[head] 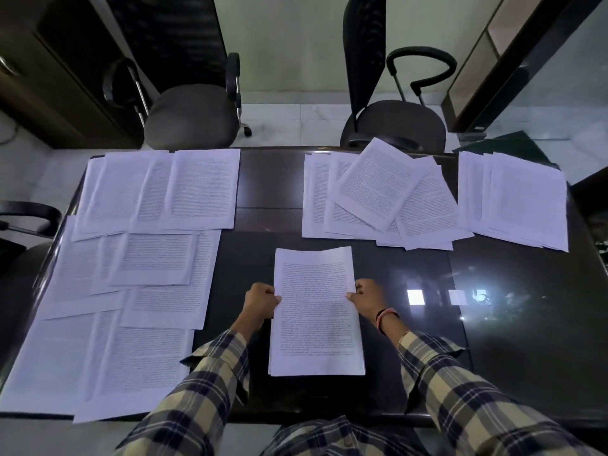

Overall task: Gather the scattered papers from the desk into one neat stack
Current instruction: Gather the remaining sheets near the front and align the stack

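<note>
I square a small stack (316,311) between left hand (261,302) and right hand (368,299), both gripping its edges; loose sheets (131,258) on the bench (493,324) come next.

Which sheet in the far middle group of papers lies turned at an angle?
The top sheet of that group, tilted diagonally with a corner past the desk's far edge; the sheets under it lie nearly square.
</note>
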{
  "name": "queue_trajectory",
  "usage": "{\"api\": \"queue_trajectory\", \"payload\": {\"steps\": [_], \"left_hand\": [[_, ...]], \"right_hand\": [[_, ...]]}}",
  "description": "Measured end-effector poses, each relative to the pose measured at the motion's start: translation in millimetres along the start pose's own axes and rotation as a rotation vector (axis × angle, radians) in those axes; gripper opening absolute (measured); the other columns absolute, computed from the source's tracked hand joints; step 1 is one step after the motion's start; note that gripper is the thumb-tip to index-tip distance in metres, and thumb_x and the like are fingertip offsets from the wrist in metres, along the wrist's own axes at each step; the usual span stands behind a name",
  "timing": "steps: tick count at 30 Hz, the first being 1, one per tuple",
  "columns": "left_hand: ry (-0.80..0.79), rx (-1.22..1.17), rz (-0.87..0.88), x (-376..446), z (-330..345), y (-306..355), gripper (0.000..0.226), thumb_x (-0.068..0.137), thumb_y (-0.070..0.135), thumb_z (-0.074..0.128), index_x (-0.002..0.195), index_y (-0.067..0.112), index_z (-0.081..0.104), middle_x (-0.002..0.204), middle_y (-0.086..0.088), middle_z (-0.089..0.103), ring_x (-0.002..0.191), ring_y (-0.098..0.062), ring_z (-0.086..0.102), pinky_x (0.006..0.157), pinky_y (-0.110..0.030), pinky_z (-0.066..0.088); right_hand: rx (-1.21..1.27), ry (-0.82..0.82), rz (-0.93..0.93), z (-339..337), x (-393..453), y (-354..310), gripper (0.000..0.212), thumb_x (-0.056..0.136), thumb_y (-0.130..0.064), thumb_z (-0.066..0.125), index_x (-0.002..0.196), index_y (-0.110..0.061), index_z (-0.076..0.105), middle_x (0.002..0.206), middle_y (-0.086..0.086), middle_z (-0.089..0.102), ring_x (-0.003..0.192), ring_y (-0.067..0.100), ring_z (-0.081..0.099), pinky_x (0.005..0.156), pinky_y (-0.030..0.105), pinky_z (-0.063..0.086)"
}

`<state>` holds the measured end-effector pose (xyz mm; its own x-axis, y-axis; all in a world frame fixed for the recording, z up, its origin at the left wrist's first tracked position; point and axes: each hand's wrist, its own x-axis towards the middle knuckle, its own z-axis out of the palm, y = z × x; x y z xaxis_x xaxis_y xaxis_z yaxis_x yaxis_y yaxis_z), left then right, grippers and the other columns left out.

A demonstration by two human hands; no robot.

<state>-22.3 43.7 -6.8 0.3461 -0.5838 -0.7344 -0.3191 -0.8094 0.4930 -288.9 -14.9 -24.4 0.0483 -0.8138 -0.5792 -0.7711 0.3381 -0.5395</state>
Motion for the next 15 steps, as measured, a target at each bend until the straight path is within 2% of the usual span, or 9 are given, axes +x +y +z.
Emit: {"api": "queue_trajectory", "payload": {"steps": [3, 5, 7, 10, 12, 15], "left_hand": [[0.003, -0.003, -0.007, 4.5, -0.7, -3.0, 0.013, 0.092, 0.004, 0.071, 0.081, -0.001, 0.067, 0.102, -0.024, 0.074, 0.081, -0.026, 0.073, 0.072, -0.048, 0.064], [-0.002, -0.011, -0.023, 5.7, -0.9, -5.0, 0.014, 0.092, 0.004, 0.072, 0.085, -0.008, 0.068, 0.099, -0.021, 0.075, 0.085, -0.027, 0.075, 0.075, -0.049, 0.066], [-0.001, -0.04, -0.033, 5.4, -0.9, -6.5, 0.012, 0.092, 0.004, 0.074, 0.09, -0.007, 0.07, 0.097, -0.018, 0.075, 0.087, -0.03, 0.076, 0.075, -0.048, 0.066], [0.014, -0.079, -0.035, 3.4, -1.0, -6.7, 0.014, 0.092, 0.005, 0.075, 0.095, -0.008, 0.07, 0.097, -0.019, 0.074, 0.087, -0.031, 0.075, 0.074, -0.045, 0.066], [0.027, -0.083, -0.038, 1.9, -0.2, -7.0, 0.011, 0.091, 0.005, 0.076, 0.092, -0.004, 0.07, 0.096, -0.017, 0.073, 0.086, -0.028, 0.074, 0.072, -0.041, 0.066], [0.07, -0.074, -0.033, -1.4, 0.5, -6.9, 0.012, 0.091, 0.006, 0.076, 0.082, 0.007, 0.068, 0.098, -0.014, 0.073, 0.085, -0.027, 0.072, 0.079, -0.041, 0.064]], "right_hand": [[-0.036, -0.004, 0.025, 1.2, -0.9, -2.4, 0.044, 0.088, -0.014, 0.076, 0.059, -0.018, 0.042, 0.062, -0.008, 0.051, 0.056, 0.006, 0.046, 0.052, 0.018, 0.035], [-0.05, 0.003, 0.047, 3.0, -2.6, -1.5, 0.044, 0.088, -0.015, 0.076, 0.059, -0.019, 0.043, 0.063, -0.009, 0.052, 0.057, 0.005, 0.049, 0.052, 0.016, 0.035], [-0.041, 0.017, 0.061, 4.4, -3.6, -0.3, 0.042, 0.089, -0.016, 0.076, 0.06, -0.019, 0.045, 0.064, -0.009, 0.053, 0.059, 0.007, 0.052, 0.053, 0.016, 0.038], [-0.033, 0.05, 0.08, 6.1, -3.6, 0.3, 0.037, 0.087, -0.02, 0.078, 0.064, -0.018, 0.049, 0.071, -0.002, 0.062, 0.067, 0.017, 0.063, 0.058, 0.023, 0.046], [-0.019, 0.054, 0.109, 7.5, -3.9, 1.7, 0.031, 0.086, -0.023, 0.079, 0.07, -0.016, 0.053, 0.078, 0.002, 0.067, 0.073, 0.022, 0.067, 0.059, 0.026, 0.049], [-0.027, 0.065, 0.122, 8.8, -7.7, 0.8, 0.027, 0.089, -0.027, 0.075, 0.078, -0.013, 0.055, 0.079, 0.002, 0.065, 0.073, 0.02, 0.065, 0.058, 0.024, 0.046]]}}
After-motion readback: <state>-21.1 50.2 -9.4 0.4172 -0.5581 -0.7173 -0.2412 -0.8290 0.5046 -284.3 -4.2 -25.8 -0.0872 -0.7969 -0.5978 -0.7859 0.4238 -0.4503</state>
